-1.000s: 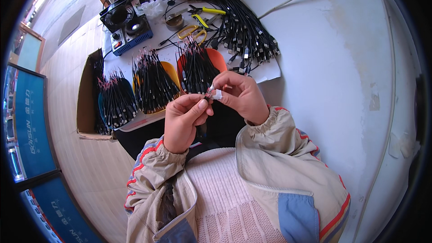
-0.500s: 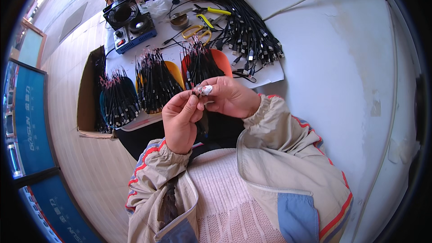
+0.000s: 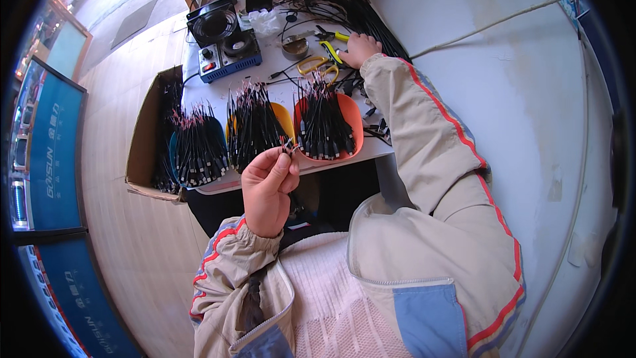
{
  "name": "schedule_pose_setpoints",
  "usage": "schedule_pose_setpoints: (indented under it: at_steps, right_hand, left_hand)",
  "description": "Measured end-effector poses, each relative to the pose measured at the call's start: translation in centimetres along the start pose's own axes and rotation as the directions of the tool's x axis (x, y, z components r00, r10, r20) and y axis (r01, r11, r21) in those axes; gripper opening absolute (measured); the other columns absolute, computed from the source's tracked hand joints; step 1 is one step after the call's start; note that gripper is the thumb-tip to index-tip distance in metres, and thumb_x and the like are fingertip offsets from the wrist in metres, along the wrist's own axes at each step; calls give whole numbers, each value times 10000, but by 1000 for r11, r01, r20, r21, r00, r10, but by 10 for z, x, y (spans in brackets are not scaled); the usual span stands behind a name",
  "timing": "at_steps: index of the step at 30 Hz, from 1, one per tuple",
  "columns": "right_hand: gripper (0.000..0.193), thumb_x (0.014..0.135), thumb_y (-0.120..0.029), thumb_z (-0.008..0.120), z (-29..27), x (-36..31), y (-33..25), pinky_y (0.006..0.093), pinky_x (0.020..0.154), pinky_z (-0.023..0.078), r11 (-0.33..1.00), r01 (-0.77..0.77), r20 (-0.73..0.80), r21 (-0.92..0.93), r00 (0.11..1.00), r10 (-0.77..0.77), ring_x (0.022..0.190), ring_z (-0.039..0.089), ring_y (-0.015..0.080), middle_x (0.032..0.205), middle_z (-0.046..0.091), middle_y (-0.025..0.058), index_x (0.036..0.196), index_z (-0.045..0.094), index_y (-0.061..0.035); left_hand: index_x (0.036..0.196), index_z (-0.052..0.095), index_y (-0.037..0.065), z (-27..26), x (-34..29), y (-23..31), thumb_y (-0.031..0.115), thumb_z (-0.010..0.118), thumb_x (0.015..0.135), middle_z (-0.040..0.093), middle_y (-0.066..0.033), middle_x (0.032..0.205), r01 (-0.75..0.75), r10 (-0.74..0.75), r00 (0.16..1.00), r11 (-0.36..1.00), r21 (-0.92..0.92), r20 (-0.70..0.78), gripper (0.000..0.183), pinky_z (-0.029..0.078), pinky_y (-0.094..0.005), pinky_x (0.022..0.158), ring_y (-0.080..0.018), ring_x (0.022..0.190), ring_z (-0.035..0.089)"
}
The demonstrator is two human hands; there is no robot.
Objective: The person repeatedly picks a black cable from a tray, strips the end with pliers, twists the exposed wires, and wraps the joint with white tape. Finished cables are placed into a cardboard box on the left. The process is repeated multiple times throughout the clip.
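Note:
My left hand [image 3: 268, 182] is closed in a pinch on a bundle of thin wire ends [image 3: 287, 147], with bare and reddish tips sticking up past the thumb. What hangs below the fingers is mostly hidden. My right arm stretches across the table, and my right hand [image 3: 361, 50] closes over the handles of the yellow-green pliers [image 3: 329, 48]. Its far fingers are partly hidden, and something white covers the thumb tip. Beside the pliers lie yellow-handled scissors [image 3: 309, 65] and a small round metal bowl [image 3: 295, 47].
Black cables with pinkish wire ends fill a blue bin [image 3: 173, 152], a yellow bin [image 3: 283, 119] and an orange-red bin [image 3: 353, 116]. A cardboard box [image 3: 149, 132] stands left. Behind are a blue device with a fan [image 3: 228, 53] and a long cable pile [image 3: 374, 23].
My right hand has left the left hand and reached far forward onto the pliers. The left hand keeps its pinch on the wires. The whole view has shifted slightly.

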State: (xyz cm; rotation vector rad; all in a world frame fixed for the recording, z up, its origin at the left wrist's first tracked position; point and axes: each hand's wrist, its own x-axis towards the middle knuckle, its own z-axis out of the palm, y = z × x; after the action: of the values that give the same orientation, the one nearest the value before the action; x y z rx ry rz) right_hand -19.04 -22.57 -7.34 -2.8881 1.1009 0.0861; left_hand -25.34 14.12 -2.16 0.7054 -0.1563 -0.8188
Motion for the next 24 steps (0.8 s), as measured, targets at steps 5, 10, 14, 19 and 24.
schedule_pose_setpoints:
  at_steps: [5,10,14,19,24]
  right_hand:
    - [806,787,-572,637,-5,7,-12,492,1046,323,998,-40,96,54,995,34,1261,444,347,1333,500,207,1321,460,6]
    - [846,762,-598,643,-10,3,-26,487,1028,345,999,8,76,-32,997,-5,1226,469,372,1313,514,212,1314,468,19]
    - [791,730,-504,711,-28,-1,-35,465,1019,332,994,-13,104,-107,994,24,1232,445,348,1300,522,210,1298,515,9]
    - [687,731,-451,718,-60,-14,-25,463,987,344,988,-17,63,-151,998,27,1211,452,368,1279,533,216,1224,588,10]
    - [478,819,-351,615,-110,-63,25,416,777,531,875,-12,267,484,954,-134,898,662,304,938,675,185,1098,636,37]
  left_hand:
    - [1030,619,-30,-2,-1,-1,54,571,941,608,-50,786,9,-9,1000,1000,3,-5,131,312,-204,515,-67,562,399]
    - [1034,621,-28,-2,-4,0,53,573,940,610,-50,788,-2,2,1000,1000,-6,-2,133,316,-201,516,-69,564,407]
    - [1032,627,-23,-4,-8,2,58,578,939,612,-50,791,-19,19,1000,1000,-9,-8,132,319,-199,516,-68,566,412]
    - [1031,632,-15,-5,-8,2,61,582,938,615,-48,793,-19,19,1000,1000,-22,-4,130,317,-199,514,-65,566,411]
    - [1030,633,-17,-2,-6,3,63,589,935,620,-48,795,-46,46,999,999,-25,13,131,308,-196,504,-60,568,411]
